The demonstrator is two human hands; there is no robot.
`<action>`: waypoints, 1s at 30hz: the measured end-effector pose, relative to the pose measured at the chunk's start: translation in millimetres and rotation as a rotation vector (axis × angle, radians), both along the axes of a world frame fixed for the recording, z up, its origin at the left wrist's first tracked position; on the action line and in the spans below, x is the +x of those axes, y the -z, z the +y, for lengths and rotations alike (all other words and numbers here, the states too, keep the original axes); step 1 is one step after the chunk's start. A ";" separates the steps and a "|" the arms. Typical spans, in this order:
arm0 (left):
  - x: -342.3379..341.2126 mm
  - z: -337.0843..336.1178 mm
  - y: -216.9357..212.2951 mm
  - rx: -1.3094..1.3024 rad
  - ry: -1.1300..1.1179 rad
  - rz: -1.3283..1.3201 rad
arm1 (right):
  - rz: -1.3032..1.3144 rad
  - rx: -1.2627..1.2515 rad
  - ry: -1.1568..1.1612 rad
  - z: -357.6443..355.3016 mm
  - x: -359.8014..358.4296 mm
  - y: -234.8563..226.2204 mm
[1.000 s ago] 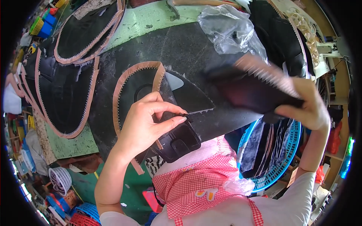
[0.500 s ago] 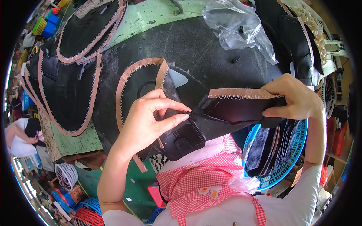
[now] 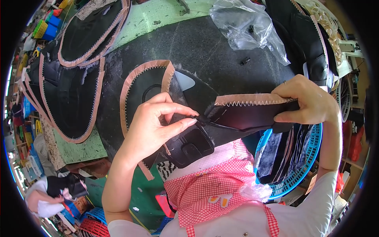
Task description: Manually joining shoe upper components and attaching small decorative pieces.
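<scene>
A black shoe upper (image 3: pixel 248 114) with a tan edge strip sewn on in zigzag stitch stretches between my hands over the table's near edge. My right hand (image 3: pixel 306 100) grips its right end, thumb below and fingers over the tan strip. My left hand (image 3: pixel 158 122) is closed in a pinch, thumb against forefinger, on a small black piece (image 3: pixel 201 119) at the upper's left end. The piece's exact kind is too small to tell. Under my left hand lies another part with a curved tan edge (image 3: pixel 127 89), and a black strap with a loop (image 3: pixel 190 151) hangs beside it.
Stitched black uppers (image 3: pixel 71 102) are stacked at the left, with more at the far right. A clear plastic bag (image 3: pixel 244 23) and a small black part (image 3: pixel 245 61) lie on the dark tabletop (image 3: pixel 189 43). A blue basket (image 3: pixel 304 177) of dark pieces stands below right.
The left end of the upper has shifted slightly left; both hands keep their grip. At the far left, another person has moved lower in the view.
</scene>
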State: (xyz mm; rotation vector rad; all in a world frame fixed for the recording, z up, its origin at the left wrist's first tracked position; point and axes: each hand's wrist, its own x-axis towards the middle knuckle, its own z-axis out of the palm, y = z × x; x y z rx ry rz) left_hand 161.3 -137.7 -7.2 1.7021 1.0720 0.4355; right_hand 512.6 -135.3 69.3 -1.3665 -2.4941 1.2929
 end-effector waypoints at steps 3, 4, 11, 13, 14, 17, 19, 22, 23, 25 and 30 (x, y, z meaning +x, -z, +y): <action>-0.3 0.7 1.5 -0.009 -0.004 -0.003 | -0.045 0.016 -0.033 4.4 -2.7 2.2; -0.3 0.7 1.4 -0.008 -0.004 -0.009 | -0.045 0.017 -0.033 4.5 -1.3 5.4; 0.4 0.3 1.0 -0.004 -0.017 0.005 | 0.020 0.069 -0.031 6.0 -1.0 12.1; 0.1 1.4 1.9 0.012 -0.026 0.018 | 0.013 0.063 -0.038 7.1 -2.2 12.7; 0.3 1.7 2.2 0.013 -0.026 0.018 | 0.032 0.052 -0.026 8.0 -1.9 14.5; 0.9 1.5 3.0 0.010 -0.033 0.014 | 0.033 0.029 -0.017 9.5 -3.0 13.1; 1.0 1.1 4.8 0.008 -0.051 0.012 | 0.013 0.017 -0.019 9.8 -3.1 12.4; 2.7 2.4 1.4 0.011 -0.058 0.003 | 0.027 0.001 -0.005 9.4 -1.8 14.0; 2.9 2.7 1.6 0.010 -0.057 0.003 | 0.031 0.005 -0.004 9.5 -1.5 15.0; 3.0 3.4 2.2 0.000 -0.061 -0.010 | 0.034 0.008 -0.004 9.9 -1.3 16.3; 5.2 3.2 2.8 0.016 -0.073 -0.017 | -0.033 0.025 -0.035 11.8 1.1 17.0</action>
